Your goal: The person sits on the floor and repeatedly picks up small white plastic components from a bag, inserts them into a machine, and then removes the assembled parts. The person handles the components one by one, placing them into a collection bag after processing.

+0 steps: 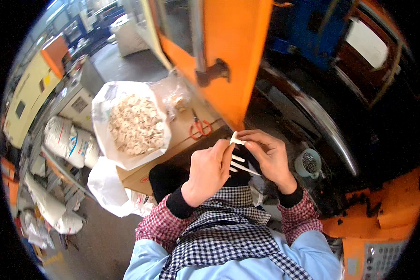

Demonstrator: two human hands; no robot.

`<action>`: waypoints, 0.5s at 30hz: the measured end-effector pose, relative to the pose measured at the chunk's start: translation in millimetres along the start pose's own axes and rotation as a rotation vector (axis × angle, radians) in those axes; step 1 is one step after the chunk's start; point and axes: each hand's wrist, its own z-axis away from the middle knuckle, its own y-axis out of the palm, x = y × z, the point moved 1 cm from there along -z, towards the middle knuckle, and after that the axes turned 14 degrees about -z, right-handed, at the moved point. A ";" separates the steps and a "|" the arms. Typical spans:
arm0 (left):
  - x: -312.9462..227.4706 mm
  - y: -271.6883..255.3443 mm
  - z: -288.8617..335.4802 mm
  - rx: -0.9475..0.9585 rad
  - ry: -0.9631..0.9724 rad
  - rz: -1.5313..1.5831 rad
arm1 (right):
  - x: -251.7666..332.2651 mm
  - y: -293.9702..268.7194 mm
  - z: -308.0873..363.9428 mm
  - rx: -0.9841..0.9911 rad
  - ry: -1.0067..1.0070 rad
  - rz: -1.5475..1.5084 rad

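Note:
In front of my chest both hands are closed on a small white plastic part (238,141). My left hand (207,170) grips it from the left, with its fingers curled. My right hand (271,159) pinches its right end between thumb and fingers. Below, several white plastic prongs (246,168) stick out beside the left fingers, one of them long and pointed. Whether these prongs join the pinched part is hidden by my fingers. To the left stands an open white bag (99,122) filled with small cream-white plastic pieces (136,125), some of them round.
Red-handled scissors (200,129) lie on a cardboard surface (159,164) beside the bag, near a clear plastic bag (171,89). An orange machine door (235,51) with a dark handle stands ahead. A pale cup (308,163) sits at right. An orange control panel (380,258) is at lower right.

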 end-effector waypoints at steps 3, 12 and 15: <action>36.3 -13.1 -5.3 -0.065 -0.218 0.035 | 2.7 5.2 2.6 -0.059 -0.017 -0.014; 322.0 -59.8 18.4 -0.222 -0.866 0.180 | -13.2 -8.6 18.7 0.014 0.031 0.029; 400.4 -43.7 47.1 -0.389 -0.761 0.100 | -13.2 -8.9 21.2 -0.055 0.045 0.043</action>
